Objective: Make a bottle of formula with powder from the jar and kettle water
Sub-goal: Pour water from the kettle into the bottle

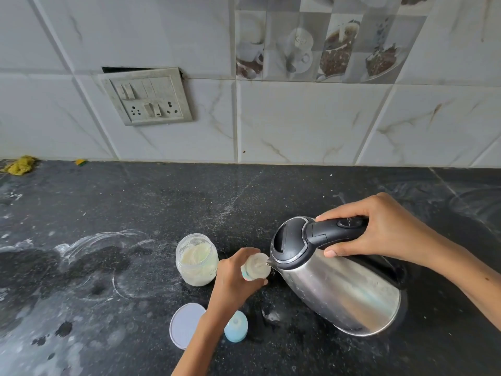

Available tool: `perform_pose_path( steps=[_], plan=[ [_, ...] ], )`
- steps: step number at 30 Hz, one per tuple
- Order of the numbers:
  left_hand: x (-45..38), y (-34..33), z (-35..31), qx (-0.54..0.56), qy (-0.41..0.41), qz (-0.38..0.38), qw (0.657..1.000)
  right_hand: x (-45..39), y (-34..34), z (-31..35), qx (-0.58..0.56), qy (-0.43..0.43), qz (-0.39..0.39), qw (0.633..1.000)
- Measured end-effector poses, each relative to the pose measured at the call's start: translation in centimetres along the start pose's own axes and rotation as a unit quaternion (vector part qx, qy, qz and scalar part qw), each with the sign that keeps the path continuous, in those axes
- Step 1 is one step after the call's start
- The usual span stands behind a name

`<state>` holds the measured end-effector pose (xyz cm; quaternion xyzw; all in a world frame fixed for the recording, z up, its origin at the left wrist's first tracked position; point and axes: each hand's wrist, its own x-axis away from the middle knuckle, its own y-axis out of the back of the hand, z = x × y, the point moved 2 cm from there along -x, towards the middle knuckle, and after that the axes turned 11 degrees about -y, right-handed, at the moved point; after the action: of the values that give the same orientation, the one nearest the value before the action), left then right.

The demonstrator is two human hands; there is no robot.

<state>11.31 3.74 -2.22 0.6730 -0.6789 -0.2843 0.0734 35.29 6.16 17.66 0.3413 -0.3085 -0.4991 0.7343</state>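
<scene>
My left hand [232, 279] grips a small clear baby bottle [257, 266] standing on the black counter, its mouth open. My right hand [379, 229] is closed on the black handle of a steel kettle [336, 283], which is tilted left with its spout right at the bottle's mouth. Just left of the bottle stands an open glass jar [196, 259] holding pale powder. The jar's white lid [185, 324] lies flat near my left forearm. The bottle's blue cap with teat [236, 327] lies beside that lid.
The black stone counter [135, 202] is streaked with white powder and wet patches on the left. A tiled wall with a switch and socket plate [147, 96] runs along the back. A yellow cloth [20, 165] lies at the far left by the wall.
</scene>
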Motion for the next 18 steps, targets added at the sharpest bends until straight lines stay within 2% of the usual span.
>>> perform_pose_path(
  steps=[8,18],
  plan=[
    [-0.4,0.5,-0.9,0.086,0.021,-0.043,0.995,1.0,0.2,-2.6,-0.103,0.029,-0.076,0.991],
    [-0.1,1.8,-0.5,0.09,0.042,-0.073,0.992,1.5,-3.0,-6.4,-0.238,0.035,-0.227,0.944]
  ],
)
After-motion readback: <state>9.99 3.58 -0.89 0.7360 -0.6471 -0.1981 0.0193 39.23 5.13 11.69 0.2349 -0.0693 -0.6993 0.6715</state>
